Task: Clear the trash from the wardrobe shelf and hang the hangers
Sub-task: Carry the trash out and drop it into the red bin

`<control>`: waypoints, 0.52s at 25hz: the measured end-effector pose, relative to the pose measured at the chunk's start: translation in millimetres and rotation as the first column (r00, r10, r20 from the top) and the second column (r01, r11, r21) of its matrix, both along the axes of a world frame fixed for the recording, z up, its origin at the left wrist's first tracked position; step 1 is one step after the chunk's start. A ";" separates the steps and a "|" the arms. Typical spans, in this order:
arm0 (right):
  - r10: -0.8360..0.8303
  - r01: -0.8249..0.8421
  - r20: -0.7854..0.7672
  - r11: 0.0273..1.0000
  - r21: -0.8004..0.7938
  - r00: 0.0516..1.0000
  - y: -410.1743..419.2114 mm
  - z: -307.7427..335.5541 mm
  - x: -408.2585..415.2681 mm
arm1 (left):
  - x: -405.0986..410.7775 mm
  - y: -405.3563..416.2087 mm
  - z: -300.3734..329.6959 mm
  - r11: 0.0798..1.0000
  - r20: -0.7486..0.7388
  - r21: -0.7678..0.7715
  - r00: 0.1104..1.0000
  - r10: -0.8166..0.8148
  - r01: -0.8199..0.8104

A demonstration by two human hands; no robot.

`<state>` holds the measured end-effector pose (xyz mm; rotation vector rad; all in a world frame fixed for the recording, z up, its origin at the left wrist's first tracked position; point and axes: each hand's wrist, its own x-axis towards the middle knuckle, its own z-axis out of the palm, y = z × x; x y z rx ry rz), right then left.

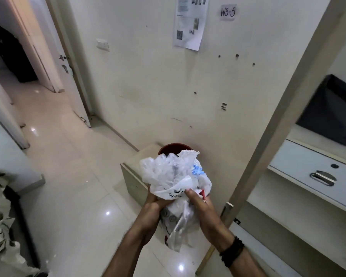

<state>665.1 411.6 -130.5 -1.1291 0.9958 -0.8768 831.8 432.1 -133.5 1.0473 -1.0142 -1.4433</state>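
A crumpled bundle of trash (174,176), white and clear plastic bags with some blue print and a red scrap, is held up in front of me. My left hand (153,210) grips it from the left and below. My right hand (200,208) holds it from the right, with the thumb pressed on the front. Just beyond the bundle a dark red bin (169,148) stands on a low beige box (132,174) against the wall; the bags hide most of its opening. The wardrobe (316,176) stands open at the right. No hangers are in view.
The wardrobe's door edge (278,124) runs diagonally just right of my hands. Inside it are a white drawer (312,172) with a metal handle and a dark item above. A glossy tiled floor stretches left toward an open doorway (28,76). A patterned cloth (0,216) lies at the lower left.
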 end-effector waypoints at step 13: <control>-0.326 0.313 0.140 0.944 0.105 0.935 -219.2 -81.1 65.5 | 60.1 -243.1 -58.1 0.966 -0.116 0.214 0.986 -0.122 0.145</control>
